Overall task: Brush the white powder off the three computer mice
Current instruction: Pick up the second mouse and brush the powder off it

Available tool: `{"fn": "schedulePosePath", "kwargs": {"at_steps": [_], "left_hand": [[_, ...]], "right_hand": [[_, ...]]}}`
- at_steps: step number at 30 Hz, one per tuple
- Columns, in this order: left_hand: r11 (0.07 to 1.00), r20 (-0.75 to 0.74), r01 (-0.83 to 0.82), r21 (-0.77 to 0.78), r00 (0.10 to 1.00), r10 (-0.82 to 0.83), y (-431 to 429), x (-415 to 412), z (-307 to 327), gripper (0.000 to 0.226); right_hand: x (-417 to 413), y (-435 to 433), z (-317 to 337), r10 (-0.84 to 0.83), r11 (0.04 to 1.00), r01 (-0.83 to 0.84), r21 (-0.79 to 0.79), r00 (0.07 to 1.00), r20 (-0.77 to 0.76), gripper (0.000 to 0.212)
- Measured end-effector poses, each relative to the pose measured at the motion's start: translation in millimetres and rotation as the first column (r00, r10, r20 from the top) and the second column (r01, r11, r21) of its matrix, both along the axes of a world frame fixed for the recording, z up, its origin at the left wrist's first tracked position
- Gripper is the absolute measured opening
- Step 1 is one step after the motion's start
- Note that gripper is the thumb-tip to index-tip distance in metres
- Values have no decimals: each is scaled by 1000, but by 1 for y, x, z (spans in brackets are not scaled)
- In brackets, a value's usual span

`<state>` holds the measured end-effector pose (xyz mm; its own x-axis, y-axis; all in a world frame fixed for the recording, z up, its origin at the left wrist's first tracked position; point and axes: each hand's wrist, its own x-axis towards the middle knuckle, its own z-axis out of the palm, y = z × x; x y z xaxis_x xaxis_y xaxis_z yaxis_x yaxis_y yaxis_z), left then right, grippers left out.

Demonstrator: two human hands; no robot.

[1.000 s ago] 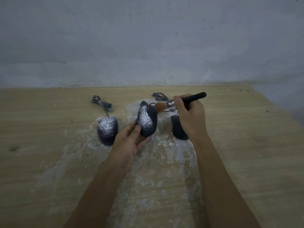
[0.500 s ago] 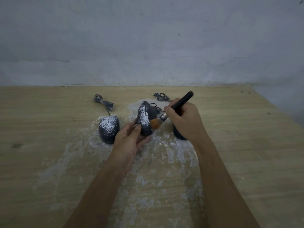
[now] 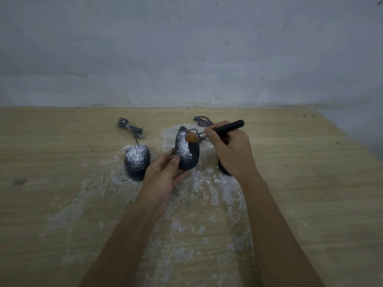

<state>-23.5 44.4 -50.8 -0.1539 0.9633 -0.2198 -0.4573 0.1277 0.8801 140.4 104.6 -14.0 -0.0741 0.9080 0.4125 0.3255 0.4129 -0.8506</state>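
My left hand (image 3: 164, 177) grips the near end of the middle mouse (image 3: 186, 151), a dark mouse tilted up with white powder on its left half. My right hand (image 3: 231, 151) holds a black-handled brush (image 3: 219, 129); its orange bristles touch the far top of that mouse. A second dark mouse (image 3: 137, 161), heavily powdered, lies flat on the table to the left. The third mouse (image 3: 223, 169) lies behind my right hand and is mostly hidden.
White powder (image 3: 207, 183) is smeared over the wooden table (image 3: 310, 193) around and in front of the mice. Bundled cables (image 3: 129, 127) lie behind the left mouse, and another cable (image 3: 202, 120) lies behind the middle one. A grey wall stands behind.
The brush moved from the mouse's near right side up to its far top. The middle mouse is tipped up a little more in my left hand.
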Motion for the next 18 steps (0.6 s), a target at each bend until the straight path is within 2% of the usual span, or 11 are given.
{"fn": "schedulePosePath", "kwargs": {"at_steps": [3, 6, 9, 13, 18], "left_hand": [[1000, 26, -18, -10, 1000, 18, 1, -1, 0, 35], [1000, 45, -23, -6, 999, 24, 1, -1, 2, 33], [1000, 45, -15, -7, 999, 16, 0, -1, 2, 34], [1000, 74, -16, -19, 997, 17, 0, 0, 4, 33], [1000, 104, -15, -23, 994, 18, 0, 0, 5, 33]], "right_hand": [[1, 0, 0, -10, 1000, 10, -16, 1000, -8, 15], [1, -1, 3, -29, 1000, 29, 9, 999, -39, 12], [2, -1, 2, 16, 1000, -16, -20, 1000, -1, 14], [7, -1, 2, 18, 999, -20, -30, 998, -54, 15], [10, -3, 5, 66, 995, -68, -68, 997, -31, 14]]}}
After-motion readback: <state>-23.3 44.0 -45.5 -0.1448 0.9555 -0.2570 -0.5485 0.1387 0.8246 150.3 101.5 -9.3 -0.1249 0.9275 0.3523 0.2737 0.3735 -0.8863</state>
